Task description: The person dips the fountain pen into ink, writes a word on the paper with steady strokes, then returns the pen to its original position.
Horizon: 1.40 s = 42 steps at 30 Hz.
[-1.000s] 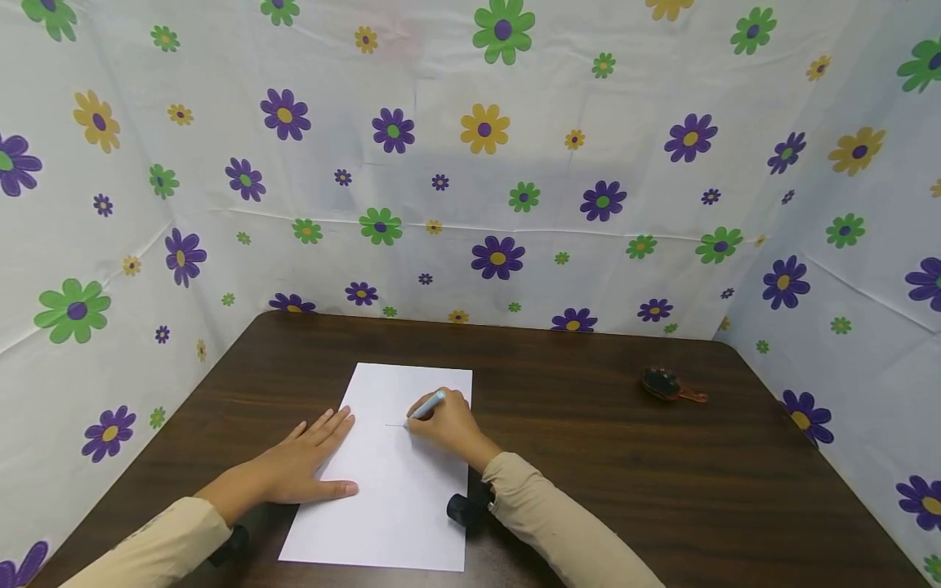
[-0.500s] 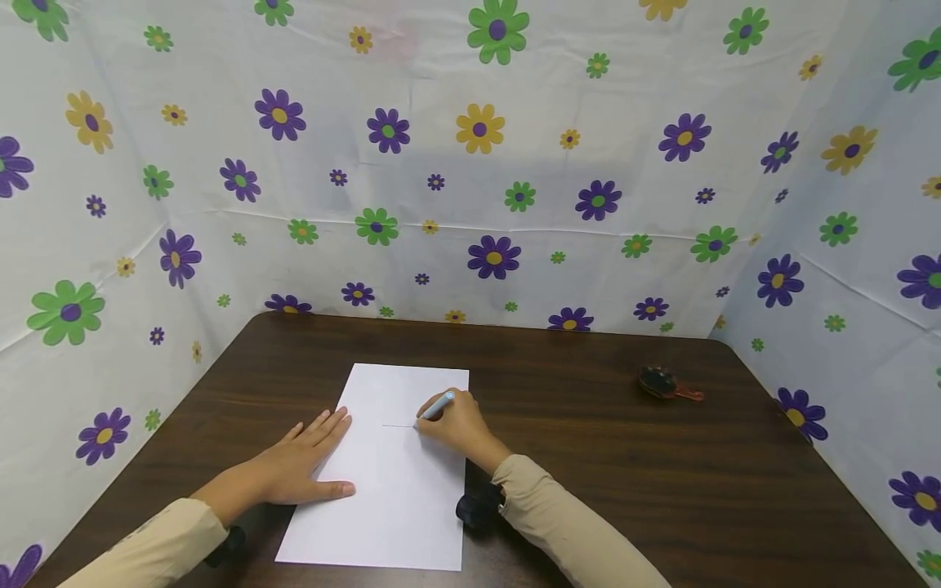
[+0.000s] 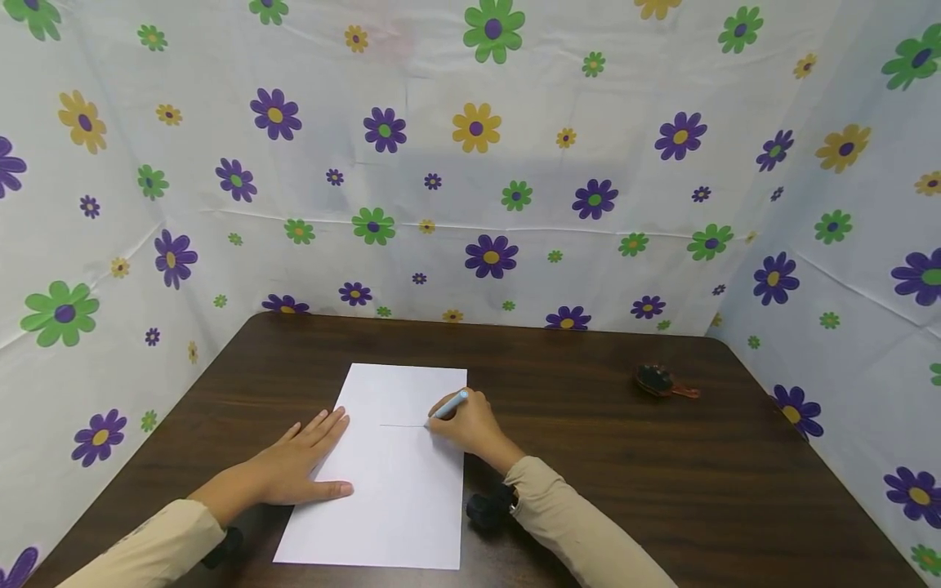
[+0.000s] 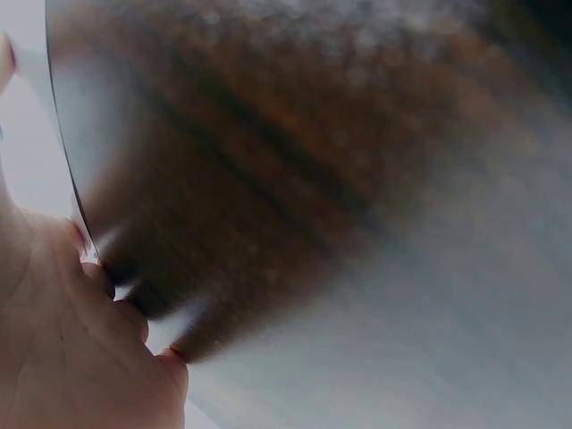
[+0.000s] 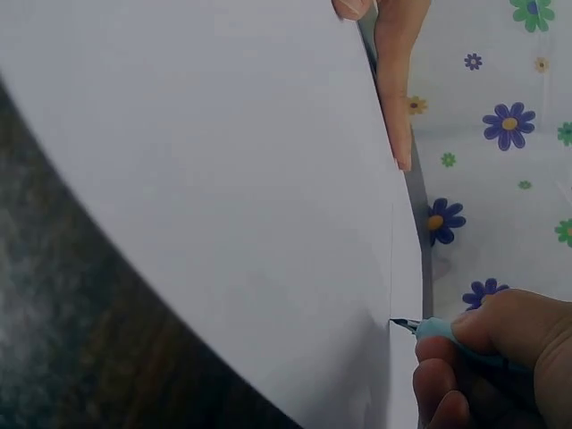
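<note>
A white sheet of paper (image 3: pixel 375 506) lies on the dark wooden table, bearing one thin straight line (image 3: pixel 400 425) across its upper part. My right hand (image 3: pixel 474 425) pinches a light blue pen (image 3: pixel 450 403), its tip on the paper at the line's right end. In the right wrist view the pen's dark tip (image 5: pixel 402 323) meets that line. My left hand (image 3: pixel 294 465) rests flat with fingers spread over the paper's left edge, the thumb lying on the sheet. In the left wrist view the left palm (image 4: pixel 71 340) shows beside the blurred tabletop.
A dark hairbrush-like object with a reddish-brown handle (image 3: pixel 664 381) lies at the right rear of the table (image 3: pixel 625 457). A white cloth with printed flowers (image 3: pixel 412 188) hangs behind and along both sides. Each wrist wears a black camera (image 3: pixel 491 508).
My right hand has slid to the right with the pen, and the line behind its tip has grown longer. The left hand stays in place on the paper.
</note>
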Each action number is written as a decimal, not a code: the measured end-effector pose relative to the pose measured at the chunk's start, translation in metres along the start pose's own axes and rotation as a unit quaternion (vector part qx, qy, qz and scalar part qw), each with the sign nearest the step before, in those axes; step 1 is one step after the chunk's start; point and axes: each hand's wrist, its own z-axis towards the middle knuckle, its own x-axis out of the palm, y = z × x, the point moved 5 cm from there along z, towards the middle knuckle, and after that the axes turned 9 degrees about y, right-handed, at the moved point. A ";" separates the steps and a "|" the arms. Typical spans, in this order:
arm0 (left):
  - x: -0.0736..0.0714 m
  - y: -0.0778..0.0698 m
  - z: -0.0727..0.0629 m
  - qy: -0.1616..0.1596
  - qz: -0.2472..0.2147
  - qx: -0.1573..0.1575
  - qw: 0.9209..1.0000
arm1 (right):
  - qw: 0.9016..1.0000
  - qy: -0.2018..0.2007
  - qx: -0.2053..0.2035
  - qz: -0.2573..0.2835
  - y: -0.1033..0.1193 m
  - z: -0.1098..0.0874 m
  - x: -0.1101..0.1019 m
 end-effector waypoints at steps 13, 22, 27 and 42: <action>-0.001 -0.001 0.000 0.001 -0.005 0.002 1.000 | 1.000 0.002 0.007 -0.002 -0.003 -0.001 -0.001; 0.001 0.005 0.001 -0.015 -0.013 0.013 1.000 | 0.994 -0.037 -0.019 0.102 -0.002 0.006 0.001; 0.002 0.003 0.001 -0.005 -0.016 0.006 1.000 | 0.992 -0.050 -0.005 0.114 -0.001 0.014 0.008; 0.004 0.005 0.002 -0.008 -0.012 0.002 1.000 | 0.991 -0.075 0.047 0.099 -0.008 0.024 0.020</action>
